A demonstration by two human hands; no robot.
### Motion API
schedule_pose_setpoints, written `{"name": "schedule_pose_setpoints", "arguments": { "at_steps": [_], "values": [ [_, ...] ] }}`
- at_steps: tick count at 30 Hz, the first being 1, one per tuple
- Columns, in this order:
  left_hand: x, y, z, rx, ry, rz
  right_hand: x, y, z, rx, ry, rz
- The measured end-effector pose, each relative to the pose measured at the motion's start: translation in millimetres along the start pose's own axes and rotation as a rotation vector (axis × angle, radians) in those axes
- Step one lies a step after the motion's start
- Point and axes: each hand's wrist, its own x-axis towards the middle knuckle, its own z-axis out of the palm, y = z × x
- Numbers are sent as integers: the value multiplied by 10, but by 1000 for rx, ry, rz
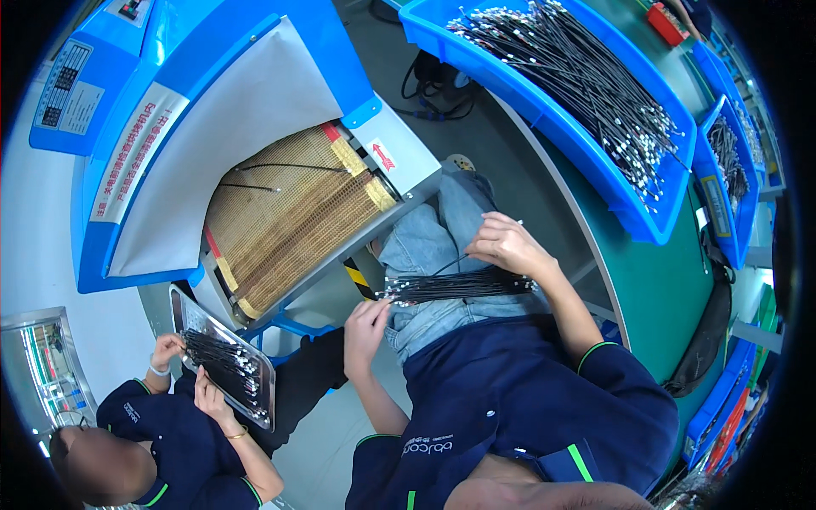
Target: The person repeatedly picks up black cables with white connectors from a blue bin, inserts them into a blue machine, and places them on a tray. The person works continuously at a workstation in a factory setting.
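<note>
Cables in a thin black bundle lie across our lap, light and floppy, we judge, so our left hand pinches the metal-tipped end while our right hand curls over the far end.

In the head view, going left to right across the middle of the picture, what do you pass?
Co-worker's metal tray of black cables → mesh conveyor belt → left hand → bundle of black cables on the lap → right hand → big blue bin of cables → smaller blue bin.
</note>
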Motion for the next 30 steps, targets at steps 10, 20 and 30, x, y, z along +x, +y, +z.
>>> {"name": "schedule_pose_setpoints", "arguments": {
  "at_steps": [10, 20, 30],
  "values": [
    [153, 370, 216, -94, 117, 75, 214, -365, 378, 224, -50, -18],
    [215, 345, 271, -45, 122, 279, 238, -405, 386, 305, -46, -12],
    [259, 378, 286, 37, 253, 416, 212, -416, 450, 335, -56, 58]
  ]
}}
